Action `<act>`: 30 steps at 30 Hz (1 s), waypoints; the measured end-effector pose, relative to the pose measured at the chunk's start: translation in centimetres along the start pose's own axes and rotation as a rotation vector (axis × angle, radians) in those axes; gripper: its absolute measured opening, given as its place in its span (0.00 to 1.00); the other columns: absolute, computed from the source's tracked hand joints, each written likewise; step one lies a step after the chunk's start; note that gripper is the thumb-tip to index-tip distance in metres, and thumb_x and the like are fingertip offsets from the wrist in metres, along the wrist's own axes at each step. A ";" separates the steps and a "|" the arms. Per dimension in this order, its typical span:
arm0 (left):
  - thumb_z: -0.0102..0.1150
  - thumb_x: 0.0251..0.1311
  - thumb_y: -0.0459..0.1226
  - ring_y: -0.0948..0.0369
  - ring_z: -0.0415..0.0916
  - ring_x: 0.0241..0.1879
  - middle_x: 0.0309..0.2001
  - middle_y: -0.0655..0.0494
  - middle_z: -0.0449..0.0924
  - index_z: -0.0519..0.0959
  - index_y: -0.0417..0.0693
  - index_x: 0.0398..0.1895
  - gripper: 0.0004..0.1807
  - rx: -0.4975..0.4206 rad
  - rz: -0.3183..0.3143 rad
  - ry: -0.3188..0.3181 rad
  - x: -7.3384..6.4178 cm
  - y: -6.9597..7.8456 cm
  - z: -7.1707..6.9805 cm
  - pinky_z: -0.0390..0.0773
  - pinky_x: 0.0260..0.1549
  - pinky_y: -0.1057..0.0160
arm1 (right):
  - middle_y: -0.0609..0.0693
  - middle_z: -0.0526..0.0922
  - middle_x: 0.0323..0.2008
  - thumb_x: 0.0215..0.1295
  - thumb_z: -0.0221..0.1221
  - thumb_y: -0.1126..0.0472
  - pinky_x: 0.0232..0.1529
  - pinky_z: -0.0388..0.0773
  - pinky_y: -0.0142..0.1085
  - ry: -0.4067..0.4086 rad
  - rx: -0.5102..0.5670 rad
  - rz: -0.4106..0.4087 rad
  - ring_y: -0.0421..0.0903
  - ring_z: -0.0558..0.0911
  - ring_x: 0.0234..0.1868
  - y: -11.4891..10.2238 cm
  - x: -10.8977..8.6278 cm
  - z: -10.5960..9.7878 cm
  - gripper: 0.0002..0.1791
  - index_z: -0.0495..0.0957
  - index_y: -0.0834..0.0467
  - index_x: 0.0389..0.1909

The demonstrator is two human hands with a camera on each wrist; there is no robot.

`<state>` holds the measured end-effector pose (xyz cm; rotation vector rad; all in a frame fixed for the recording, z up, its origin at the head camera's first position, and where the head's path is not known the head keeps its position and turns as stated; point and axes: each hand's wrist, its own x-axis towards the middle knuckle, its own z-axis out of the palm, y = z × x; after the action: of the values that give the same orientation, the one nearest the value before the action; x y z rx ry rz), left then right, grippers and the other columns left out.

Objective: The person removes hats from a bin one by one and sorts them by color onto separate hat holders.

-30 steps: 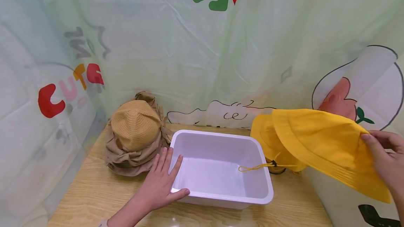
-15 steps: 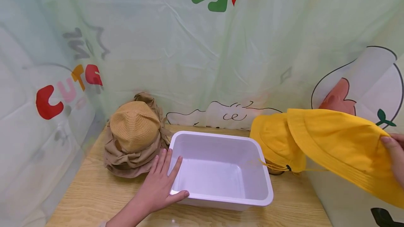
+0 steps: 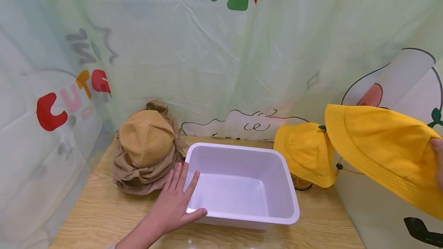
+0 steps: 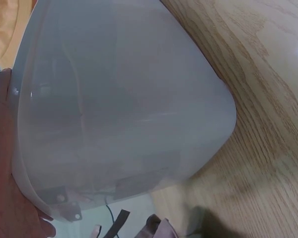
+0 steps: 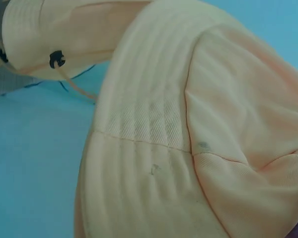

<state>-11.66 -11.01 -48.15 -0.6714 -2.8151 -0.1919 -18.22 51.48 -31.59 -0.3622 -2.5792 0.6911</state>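
My left hand (image 3: 173,203) rests on the left rim of a white plastic tub (image 3: 238,220), its fingers spread and straight. In the left wrist view that hand (image 4: 10,168) lies along the edge of the tub (image 4: 134,99). At the far right of the head view, my right hand (image 3: 438,160) holds a yellow bucket hat (image 3: 384,149) by its crown; most of the hand is out of frame. The held hat (image 5: 154,124) fills much of the right wrist view. A thin cord with a black toggle (image 3: 339,166) hangs under its brim.
Another yellow hat (image 3: 304,151) sits right of the tub, over something brown. Left of the tub is a pile of brown cloth hats (image 3: 138,180) topped by a tan woven hat (image 3: 147,137). A printed curtain (image 3: 214,68) stands behind the wooden table (image 3: 93,218).
My right hand has moved right with the yellow hat, partly out of view. Its cord has swung out from over the tub. The left hand stays put.
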 end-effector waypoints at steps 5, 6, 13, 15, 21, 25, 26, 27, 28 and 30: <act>0.35 0.59 0.77 0.39 0.34 0.78 0.78 0.31 0.41 0.51 0.49 0.80 0.57 -0.008 0.001 0.006 0.0 0.1 0.0 0.49 0.72 0.39 | 0.30 0.61 0.33 0.80 0.40 0.50 0.30 0.54 0.18 0.172 0.024 0.116 0.25 0.56 0.27 -5.7 -1.5 0.6 0.23 0.67 0.62 0.63; 0.35 0.59 0.77 0.39 0.35 0.78 0.78 0.31 0.41 0.51 0.49 0.80 0.56 -0.009 0.002 0.009 0.1 0.1 0.1 0.50 0.72 0.39 | 0.26 0.60 0.33 0.80 0.41 0.49 0.32 0.54 0.17 0.193 0.059 0.161 0.25 0.57 0.29 -6.5 -1.7 0.8 0.21 0.70 0.57 0.61; 0.36 0.59 0.77 0.39 0.35 0.78 0.78 0.31 0.41 0.51 0.49 0.80 0.56 -0.013 -0.001 0.012 0.1 0.2 -0.1 0.50 0.72 0.39 | 0.23 0.59 0.34 0.76 0.47 0.46 0.33 0.59 0.13 0.163 0.151 0.253 0.29 0.61 0.33 -8.4 -2.2 2.2 0.18 0.71 0.39 0.62; 0.36 0.59 0.77 0.39 0.35 0.78 0.78 0.31 0.42 0.52 0.49 0.80 0.56 -0.010 -0.002 0.021 0.1 0.1 -0.1 0.50 0.72 0.39 | 0.23 0.59 0.35 0.75 0.48 0.45 0.32 0.60 0.13 0.125 0.149 0.264 0.30 0.63 0.33 -8.5 -2.2 2.6 0.25 0.70 0.46 0.68; 0.36 0.59 0.76 0.39 0.34 0.78 0.78 0.31 0.41 0.52 0.49 0.80 0.56 -0.017 -0.006 0.021 0.0 0.1 -0.1 0.50 0.72 0.39 | 0.23 0.63 0.34 0.73 0.51 0.45 0.34 0.62 0.11 0.198 0.192 0.225 0.27 0.64 0.34 -8.8 -2.4 4.0 0.27 0.74 0.54 0.66; 0.36 0.58 0.77 0.39 0.34 0.78 0.78 0.31 0.42 0.52 0.49 0.80 0.56 -0.010 -0.007 0.018 0.0 0.0 0.0 0.50 0.72 0.39 | 0.24 0.65 0.33 0.73 0.53 0.45 0.33 0.62 0.10 0.220 0.221 0.226 0.28 0.65 0.33 -8.7 -2.4 4.4 0.25 0.76 0.53 0.63; 0.36 0.58 0.77 0.39 0.34 0.78 0.78 0.31 0.42 0.52 0.49 0.80 0.56 -0.008 -0.007 0.017 0.0 0.0 0.0 0.50 0.72 0.39 | 0.25 0.65 0.33 0.73 0.53 0.45 0.33 0.63 0.10 0.220 0.243 0.238 0.28 0.65 0.33 -8.7 -2.2 4.3 0.23 0.77 0.51 0.62; 0.36 0.58 0.77 0.39 0.35 0.78 0.78 0.31 0.42 0.52 0.49 0.80 0.56 -0.008 -0.006 0.016 0.0 0.0 0.0 0.50 0.72 0.39 | 0.25 0.65 0.34 0.73 0.52 0.45 0.33 0.63 0.11 0.220 0.262 0.253 0.28 0.65 0.33 -8.7 -2.1 4.2 0.20 0.77 0.47 0.60; 0.36 0.58 0.77 0.39 0.35 0.78 0.78 0.31 0.42 0.52 0.49 0.80 0.56 -0.009 -0.005 0.016 0.0 0.0 0.0 0.50 0.72 0.39 | 0.26 0.65 0.34 0.73 0.52 0.45 0.33 0.63 0.11 0.218 0.290 0.269 0.28 0.65 0.33 -8.8 -1.9 4.0 0.17 0.77 0.42 0.58; 0.36 0.58 0.77 0.39 0.35 0.78 0.78 0.31 0.42 0.52 0.49 0.80 0.56 -0.016 -0.006 0.015 0.0 -0.1 0.0 0.50 0.72 0.39 | 0.26 0.65 0.35 0.72 0.52 0.44 0.33 0.62 0.11 0.214 0.336 0.302 0.28 0.65 0.35 -8.9 -1.5 3.6 0.12 0.74 0.35 0.54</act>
<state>-11.65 -11.09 -48.16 -0.6626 -2.8048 -0.2199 -19.85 41.96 -30.23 -0.6809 -2.1782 1.1079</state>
